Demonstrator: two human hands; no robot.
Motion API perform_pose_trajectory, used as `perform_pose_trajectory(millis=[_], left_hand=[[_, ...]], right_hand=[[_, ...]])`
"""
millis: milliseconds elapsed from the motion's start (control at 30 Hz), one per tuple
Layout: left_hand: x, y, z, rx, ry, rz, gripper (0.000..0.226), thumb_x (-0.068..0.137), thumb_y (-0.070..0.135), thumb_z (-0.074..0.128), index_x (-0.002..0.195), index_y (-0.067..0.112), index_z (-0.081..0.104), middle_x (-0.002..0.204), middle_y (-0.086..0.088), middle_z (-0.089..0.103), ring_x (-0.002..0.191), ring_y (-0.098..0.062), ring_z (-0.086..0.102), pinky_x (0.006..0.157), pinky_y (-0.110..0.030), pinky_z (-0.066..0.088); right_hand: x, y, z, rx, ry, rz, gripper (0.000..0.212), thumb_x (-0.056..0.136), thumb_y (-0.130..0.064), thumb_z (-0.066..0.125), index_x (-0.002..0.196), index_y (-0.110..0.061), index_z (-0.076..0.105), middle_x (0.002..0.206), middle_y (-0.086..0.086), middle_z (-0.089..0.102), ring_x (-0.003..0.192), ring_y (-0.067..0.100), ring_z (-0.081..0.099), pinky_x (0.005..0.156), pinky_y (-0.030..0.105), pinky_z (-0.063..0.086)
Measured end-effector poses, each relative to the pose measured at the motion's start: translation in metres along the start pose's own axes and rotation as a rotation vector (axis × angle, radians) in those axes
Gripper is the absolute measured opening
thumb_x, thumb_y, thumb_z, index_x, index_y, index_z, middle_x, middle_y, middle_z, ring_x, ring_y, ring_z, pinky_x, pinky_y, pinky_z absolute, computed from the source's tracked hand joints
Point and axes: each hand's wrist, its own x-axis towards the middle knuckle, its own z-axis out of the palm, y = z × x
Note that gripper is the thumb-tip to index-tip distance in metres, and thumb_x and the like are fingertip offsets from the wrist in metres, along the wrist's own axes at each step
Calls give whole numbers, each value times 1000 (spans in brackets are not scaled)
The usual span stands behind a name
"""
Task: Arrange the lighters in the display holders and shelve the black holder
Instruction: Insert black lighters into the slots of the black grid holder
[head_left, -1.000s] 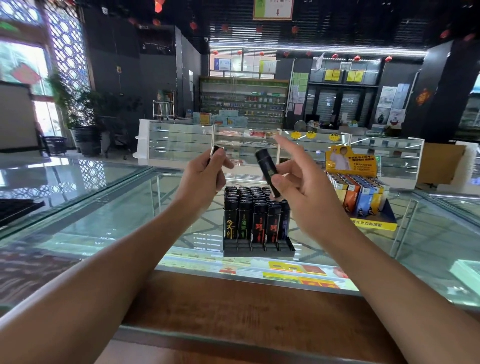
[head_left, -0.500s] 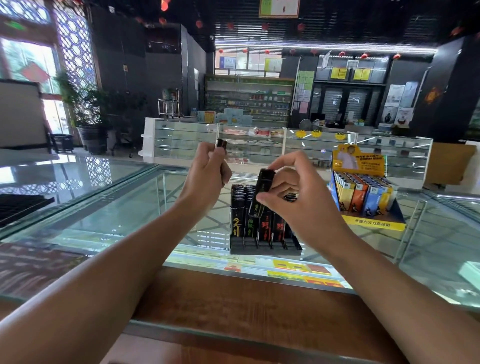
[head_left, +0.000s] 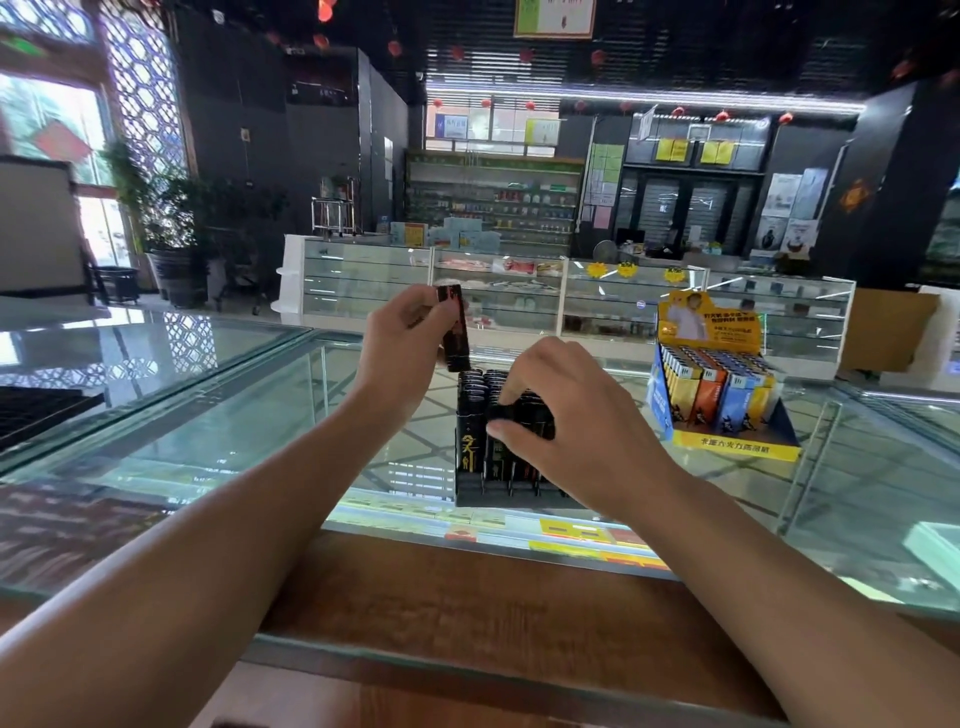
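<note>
a black lighter (head_left: 519, 414) is pinched between the thumb and curled fingers of the right hand (head_left: 571, 415), directly above the front rows of the black holder (head_left: 493, 496). it is held low and close to the packed lighters (head_left: 470, 441), most likely so that it can be guided into a free slot. whether its base is already seated cannot be told, since the slot is covered by the fingers.

a spare lighter (head_left: 453, 332) is gripped upright in the curled fingers of the left hand (head_left: 400, 343), above and just behind the holder's left side and apart from it. it is judged to be held there in reserve, near enough to be dropped in next without the working hand being crowded.

the black holder is stood on the glass counter (head_left: 234, 441), near its front edge and square to the person, so that the slots can be reached from above by both hands. the yellow holder (head_left: 737, 449), filled with coloured lighters, is set to the right, well apart, where it is out of the way.

the filling of the black holder appears nearly done. shelving is not yet begun.
</note>
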Motion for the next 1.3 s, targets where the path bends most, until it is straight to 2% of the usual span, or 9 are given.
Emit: perform_pose_trajectory(millis=[167,400,600,767,867,967,1033,1133,1300], left_hand=[[-3,5,-1,-239,-76,-26,24,98,-4,61,121,1,63,79,-6,72,67,-16,67,60,-27,56],[-7,13,-3,-409,-208,-73,27,80,-2,76,99,5,57,85,-15,75,72,-24,73,65,-24,61],[-5,8,-3,-143,-307,36,21,77,10,85,87,16,68,80,-6,74,73,-24,66,76,-40,55],[-5,5,-2,-149,-343,59,9,85,13,78,89,13,70,83,-16,72,72,-25,62,70,-33,54],[-6,2,-1,140,-325,215,5,97,17,69,99,12,71,94,-11,74,81,-17,65,75,-29,53],[-7,3,-3,645,-169,617,14,102,21,61,111,20,71,106,13,69,91,0,61,83,-22,46],[-7,4,-5,895,-49,729,21,98,18,63,117,21,71,114,9,70,101,-5,61,88,-27,43],[-5,-1,-7,1126,-19,620,34,94,16,67,127,22,68,127,0,70,114,-18,63,99,-41,47],[-4,-8,-13,1290,-74,490,49,87,1,66,133,19,65,125,-6,71,112,-22,64,100,-42,48]], right_hand=[[0,-2,-3,195,104,149,18,99,-40,68,109,-29,58,105,-17,60,104,9,57,90,40,50],[5,-3,-8,501,299,316,23,96,-24,76,113,-21,61,93,-13,71,91,3,67,79,16,52],[6,8,-17,662,416,355,25,93,-11,78,113,-22,69,101,-8,74,98,13,72,86,48,63],[6,8,-17,681,409,326,25,91,-9,80,111,-23,74,97,-8,76,95,14,72,87,46,63],[6,8,-17,730,428,317,13,93,-11,79,103,-13,72,92,-3,75,92,16,73,78,42,65],[4,8,-23,786,489,304,10,95,-11,76,100,-6,69,90,7,76,87,23,76,69,35,65],[4,11,-28,773,519,290,9,96,-12,76,100,-7,70,87,5,77,81,23,76,65,32,63],[2,18,-33,692,424,265,7,94,-14,78,99,-11,74,84,0,76,72,19,72,62,31,61],[-3,27,-30,416,65,178,12,87,-30,83,95,-24,76,84,-12,73,80,8,69,71,26,57]])
